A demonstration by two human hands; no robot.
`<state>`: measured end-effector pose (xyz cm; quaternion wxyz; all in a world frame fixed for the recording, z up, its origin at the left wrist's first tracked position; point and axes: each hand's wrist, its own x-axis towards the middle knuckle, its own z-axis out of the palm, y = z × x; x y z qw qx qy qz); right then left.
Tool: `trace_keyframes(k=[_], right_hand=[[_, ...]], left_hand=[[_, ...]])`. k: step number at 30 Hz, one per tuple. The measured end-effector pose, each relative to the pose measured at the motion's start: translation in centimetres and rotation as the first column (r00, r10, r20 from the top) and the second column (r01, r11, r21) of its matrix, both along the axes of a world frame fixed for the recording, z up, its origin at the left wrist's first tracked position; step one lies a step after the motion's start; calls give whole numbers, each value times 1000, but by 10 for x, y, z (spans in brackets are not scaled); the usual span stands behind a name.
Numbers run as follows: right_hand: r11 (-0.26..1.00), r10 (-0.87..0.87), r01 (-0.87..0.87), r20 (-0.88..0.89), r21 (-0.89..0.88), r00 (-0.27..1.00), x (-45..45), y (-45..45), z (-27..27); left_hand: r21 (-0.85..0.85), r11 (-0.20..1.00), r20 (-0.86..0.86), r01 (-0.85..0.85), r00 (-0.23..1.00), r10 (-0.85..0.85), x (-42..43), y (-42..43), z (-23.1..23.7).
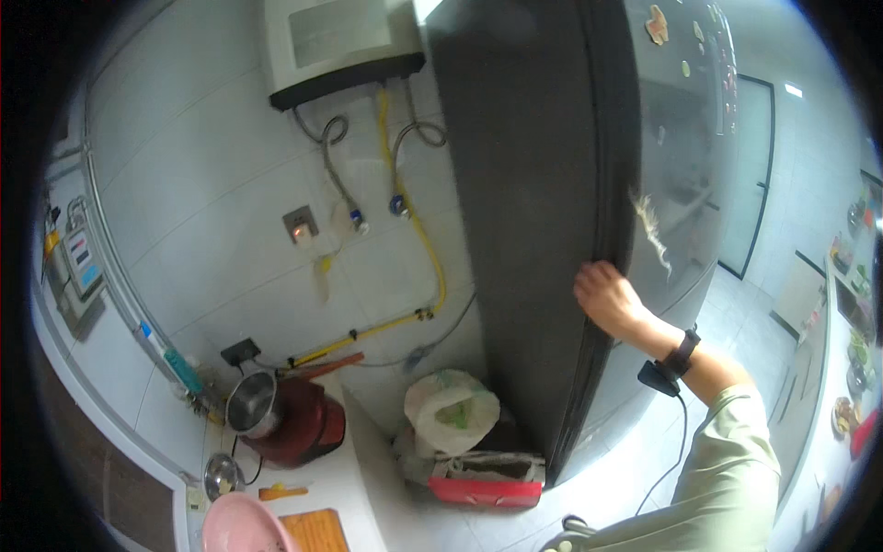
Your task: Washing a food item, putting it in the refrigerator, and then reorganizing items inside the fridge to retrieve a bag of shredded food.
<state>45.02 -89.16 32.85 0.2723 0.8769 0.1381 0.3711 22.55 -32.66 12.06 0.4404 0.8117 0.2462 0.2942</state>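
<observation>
My right hand (607, 297), slightly blurred, is at the side edge of a dark grey refrigerator (524, 207), by the seam of its door (679, 172). The fingers point left across that edge; whether they grip it is unclear. A black wrist strap (683, 352) holds a small black device (658, 378) with a cable (679, 455) hanging down. A light green sleeve (724, 455) covers the upper arm. My left hand is out of view. Magnets (657, 25) and a pale, stringy item (652, 231) are on the door's front.
A lined bin (452, 410) and a red box (486, 491) stand beside the refrigerator. The left counter (355, 476) holds a dark red appliance (303, 421), steel pot (252, 403), pink basin (241, 528) and wooden board (316, 531). A water heater (345, 41) hangs above a yellow pipe (431, 255).
</observation>
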Motion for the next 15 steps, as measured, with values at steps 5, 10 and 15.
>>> trace_keyframes(k=[5, 10, 15], right_hand=[[966, 173, -200, -167, -163, 971, -8, -14, 15], [909, 322, -355, -175, -218, 930, -7, -37, 21], [883, 274, -308, -146, -354, 951, -5, -55, 15]], left_hand=[[-26, 976, -69, 216, 974, -218, 39, -93, 30], [-26, 810, -74, 586, 807, -587, 126, -187, 48], [363, 570, -106, 737, 640, -761, 199, -306, 100]])
